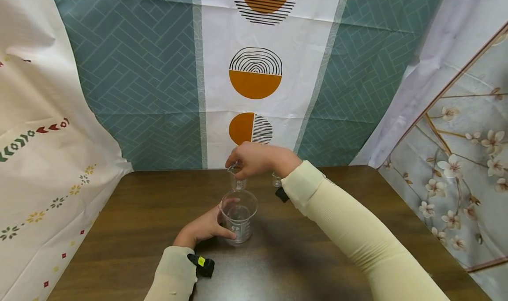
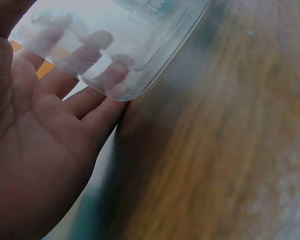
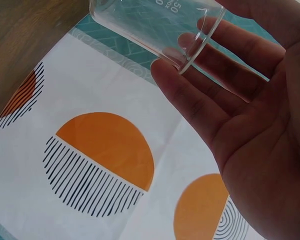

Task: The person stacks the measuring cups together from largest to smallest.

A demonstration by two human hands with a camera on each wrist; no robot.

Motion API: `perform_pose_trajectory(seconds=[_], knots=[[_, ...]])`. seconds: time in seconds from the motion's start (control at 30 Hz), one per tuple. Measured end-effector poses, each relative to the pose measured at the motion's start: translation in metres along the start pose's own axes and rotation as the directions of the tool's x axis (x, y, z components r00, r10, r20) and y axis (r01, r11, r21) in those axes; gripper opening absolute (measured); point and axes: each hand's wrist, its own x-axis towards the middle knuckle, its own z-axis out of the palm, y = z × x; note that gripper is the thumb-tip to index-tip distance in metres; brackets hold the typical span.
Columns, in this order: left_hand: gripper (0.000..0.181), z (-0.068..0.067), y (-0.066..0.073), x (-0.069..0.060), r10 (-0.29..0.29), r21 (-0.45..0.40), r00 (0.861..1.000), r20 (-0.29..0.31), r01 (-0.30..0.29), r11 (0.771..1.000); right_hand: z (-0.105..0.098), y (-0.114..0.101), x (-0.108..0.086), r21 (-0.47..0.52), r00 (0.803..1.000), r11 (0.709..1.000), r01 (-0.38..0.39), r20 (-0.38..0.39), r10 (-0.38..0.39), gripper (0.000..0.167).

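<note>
A large clear beaker [image 1: 239, 221] stands on the table in the head view, and the left hand [image 1: 208, 225] grips its side, thumb at the front and fingers behind. In the left wrist view the fingers of the left hand [image 2: 55, 120] show through the clear wall of the large beaker [image 2: 135, 45]. Just behind it, the right hand [image 1: 254, 159] holds a smaller clear beaker [image 1: 238, 182] by the rim from above. The right wrist view has the fingers of the right hand [image 3: 245, 95] around the rim of the small beaker [image 3: 145, 25], which bears white markings.
Another small glass vessel [image 1: 276, 180] stands at the back of the brown table [image 1: 151, 212], partly hidden by the right wrist. A patterned cloth [image 1: 158, 71] hangs behind the table, with more cloths at the left and right sides.
</note>
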Motion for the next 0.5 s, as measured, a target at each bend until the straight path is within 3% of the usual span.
perform_pose_trajectory(seconds=[0.5], knots=[[0.094,0.0,0.003,-0.001,-0.001,-0.003,1.0,0.012,0.001,1.0,0.013,-0.004,-0.004,-0.005,1.0,1.0,0.008,0.03,-0.008,0.04]])
